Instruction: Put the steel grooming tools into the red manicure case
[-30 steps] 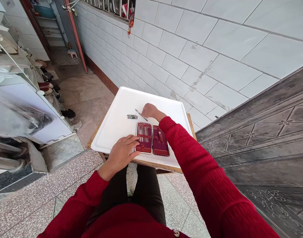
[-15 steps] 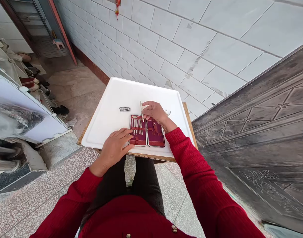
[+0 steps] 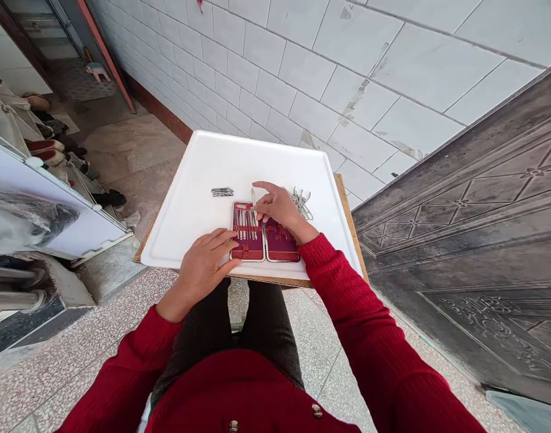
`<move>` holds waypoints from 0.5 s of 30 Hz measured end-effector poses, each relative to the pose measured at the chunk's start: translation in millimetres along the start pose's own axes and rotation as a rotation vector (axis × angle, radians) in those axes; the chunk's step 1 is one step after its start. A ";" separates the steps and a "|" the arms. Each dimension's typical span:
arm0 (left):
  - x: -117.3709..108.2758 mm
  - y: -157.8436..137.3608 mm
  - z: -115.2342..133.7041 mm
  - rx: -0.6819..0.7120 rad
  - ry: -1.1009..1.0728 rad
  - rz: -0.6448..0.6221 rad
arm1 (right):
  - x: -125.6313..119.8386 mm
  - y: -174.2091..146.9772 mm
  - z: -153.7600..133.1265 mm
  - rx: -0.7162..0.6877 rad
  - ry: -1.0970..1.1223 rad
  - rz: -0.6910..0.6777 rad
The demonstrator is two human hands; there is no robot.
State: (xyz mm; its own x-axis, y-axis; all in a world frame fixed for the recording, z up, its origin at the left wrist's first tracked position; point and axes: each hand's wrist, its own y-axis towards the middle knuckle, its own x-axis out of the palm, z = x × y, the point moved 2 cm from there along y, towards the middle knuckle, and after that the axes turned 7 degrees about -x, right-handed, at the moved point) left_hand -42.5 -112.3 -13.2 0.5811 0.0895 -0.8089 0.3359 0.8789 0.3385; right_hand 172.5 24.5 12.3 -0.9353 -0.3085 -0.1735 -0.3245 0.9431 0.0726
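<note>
Fingers of the right hand (image 3: pixel 281 208) pinch a slim tool (image 3: pixel 252 195), the open red case (image 3: pixel 282 252) beneath them, while the loosely spread left hand (image 3: pixel 203 266) touches the case's left edge.

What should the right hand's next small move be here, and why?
Probably ease the slim metal tool down toward the right end of the row of tools in the open case. The right hand pinches it near that end, other tools sit in the row beside it, and the left hand rests at the case's left edge, which may steady it.
</note>
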 end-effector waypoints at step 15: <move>-2.0 1.1 1.1 -0.013 -0.017 0.005 | -7.6 3.7 -0.6 -0.033 -0.002 0.109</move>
State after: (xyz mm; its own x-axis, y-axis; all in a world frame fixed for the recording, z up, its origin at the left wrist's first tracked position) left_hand -42.5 -112.0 -10.7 0.5953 0.0857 -0.7989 0.3237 0.8845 0.3361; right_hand 178.4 30.3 14.5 -0.9650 -0.2041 -0.1650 -0.2255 0.9664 0.1236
